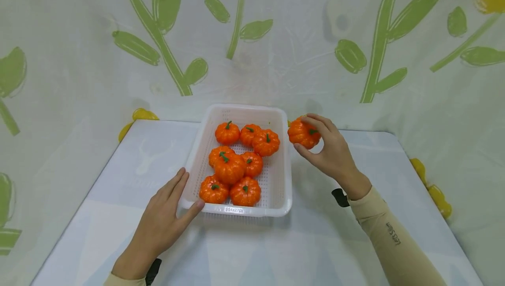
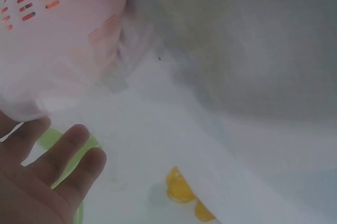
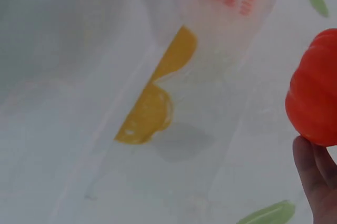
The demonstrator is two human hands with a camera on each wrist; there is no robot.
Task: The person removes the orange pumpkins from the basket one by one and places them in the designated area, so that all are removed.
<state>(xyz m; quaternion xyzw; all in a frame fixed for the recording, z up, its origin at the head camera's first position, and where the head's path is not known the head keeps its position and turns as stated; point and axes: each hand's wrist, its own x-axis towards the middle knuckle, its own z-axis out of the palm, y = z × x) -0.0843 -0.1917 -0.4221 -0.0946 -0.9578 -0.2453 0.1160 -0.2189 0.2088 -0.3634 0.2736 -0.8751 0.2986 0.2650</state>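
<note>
1. With the clock laid over the white basket [image 1: 287,172] and twelve pointing away from me, the orange pumpkin [image 1: 300,135] was just past two o'clock, right beside the rim; I couldn't tell whether they touched.
2. My right grip [image 1: 335,152] was curled round that pumpkin, thumb on the near side and fingers over the far side, closed only to its width.
3. My left grip [image 1: 161,218] lay at eight o'clock, fingers nearly straight along the basket's outer wall, thumb at the near corner of the rim, clasping nothing.
4. I judged the pumpkin light and stiff, probably a hollow or foam ornament; its glossy skin looked a little slippery, though hardly fragile.
5. The best hold seemed to be across the widest ribs, thumb opposing fingers. The green stem [image 1: 313,132], at the pumpkin's three o'clock, looked too thin to trust.
6. The pumpkin's underside was hidden, and the right wrist view cut it off at three o'clock.
7. Eight pumpkins [image 1: 229,170] sat in the basket, some overlapping, so their bases were hard to make out; the left wrist view gave only orange glimpses through slots.
</note>
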